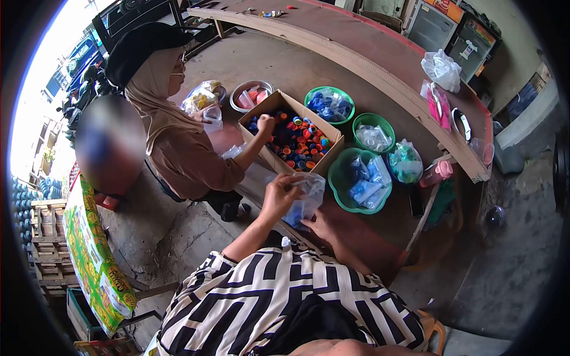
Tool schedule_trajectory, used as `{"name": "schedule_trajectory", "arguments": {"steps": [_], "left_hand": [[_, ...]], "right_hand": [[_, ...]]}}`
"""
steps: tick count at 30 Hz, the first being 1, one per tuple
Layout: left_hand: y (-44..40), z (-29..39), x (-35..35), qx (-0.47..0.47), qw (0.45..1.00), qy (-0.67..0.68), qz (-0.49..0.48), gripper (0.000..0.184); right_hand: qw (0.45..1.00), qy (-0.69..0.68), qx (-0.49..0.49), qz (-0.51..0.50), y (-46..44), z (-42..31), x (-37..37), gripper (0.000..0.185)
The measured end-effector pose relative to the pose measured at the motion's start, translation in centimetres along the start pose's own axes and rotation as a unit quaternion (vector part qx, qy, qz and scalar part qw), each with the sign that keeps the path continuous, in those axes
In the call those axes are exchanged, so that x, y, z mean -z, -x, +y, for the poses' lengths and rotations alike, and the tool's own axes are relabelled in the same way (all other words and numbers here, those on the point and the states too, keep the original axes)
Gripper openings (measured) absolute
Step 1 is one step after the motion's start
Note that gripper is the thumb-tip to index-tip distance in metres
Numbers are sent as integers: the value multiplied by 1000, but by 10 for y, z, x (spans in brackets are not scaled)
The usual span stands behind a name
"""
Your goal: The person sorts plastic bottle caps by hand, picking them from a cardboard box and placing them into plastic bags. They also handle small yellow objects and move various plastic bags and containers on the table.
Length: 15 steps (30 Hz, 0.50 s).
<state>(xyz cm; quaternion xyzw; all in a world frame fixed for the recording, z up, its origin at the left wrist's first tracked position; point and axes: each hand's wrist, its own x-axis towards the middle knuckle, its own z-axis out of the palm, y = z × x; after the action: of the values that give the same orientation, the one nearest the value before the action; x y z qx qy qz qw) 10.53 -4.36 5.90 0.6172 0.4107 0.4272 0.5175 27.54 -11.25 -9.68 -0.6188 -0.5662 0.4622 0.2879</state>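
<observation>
A clear plastic bag (310,191) with blue pieces at its bottom is held up in front of my patterned top. Pinched near the bag's upper edge are the fingers of my left hand (280,197). Lower down, my right hand (323,227) grips the bag's side with thumb and fingers. Just beyond the bag stands an open cardboard box (330,153) full of bottle caps (297,133), mostly orange, red, blue and black. To its right, a green scalloped basin (383,202) contains clear bags of blue pieces (365,187).
Across the box, a co-worker (190,151) reaches a closed hand over the caps. Green bowls (350,115) (389,142), a metal bowl (236,95) and a bag of green pieces (405,163) surround it. A pink-topped bottle (436,173) lies right. A raised wooden ledge (356,62) curves behind.
</observation>
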Motion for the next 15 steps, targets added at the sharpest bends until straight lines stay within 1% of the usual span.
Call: {"name": "schedule_trajectory", "arguments": {"steps": [1,2,3,4,6,7,9,11,13,14,15], "left_hand": [[-3,-2,3,12,999,36,31,22],[-4,-2,10,31,998,41,28,25],[-5,-4,15,41,997,44,42,25],[-4,-5,20,46,997,42,55,25],[-3,-7,29,52,996,38,66,25],[1,-8,33,66,994,42,79,26],[4,-13,39,80,992,46,91,27],[7,-25,43,105,989,47,97,29],[11,-37,44,112,988,35,103,30],[15,-42,45,134,984,48,107,30],[16,-45,45,155,980,62,109,31]], "right_hand": [[1000,-1,-1,1,-5,10,-3,54],[992,-111,49,-14,-9,19,-6,46],[970,-220,98,-27,-11,23,-7,39],[970,-221,97,-27,-11,27,-7,39],[969,-217,114,-6,-11,32,-3,24],[969,-219,114,-6,-9,32,-2,24],[962,-247,111,39,-7,33,4,19],[958,-257,112,50,-5,32,15,19],[964,-235,99,68,-5,34,24,23],[964,-236,99,67,-4,34,27,23],[978,-183,65,79,-4,32,31,25]]}}
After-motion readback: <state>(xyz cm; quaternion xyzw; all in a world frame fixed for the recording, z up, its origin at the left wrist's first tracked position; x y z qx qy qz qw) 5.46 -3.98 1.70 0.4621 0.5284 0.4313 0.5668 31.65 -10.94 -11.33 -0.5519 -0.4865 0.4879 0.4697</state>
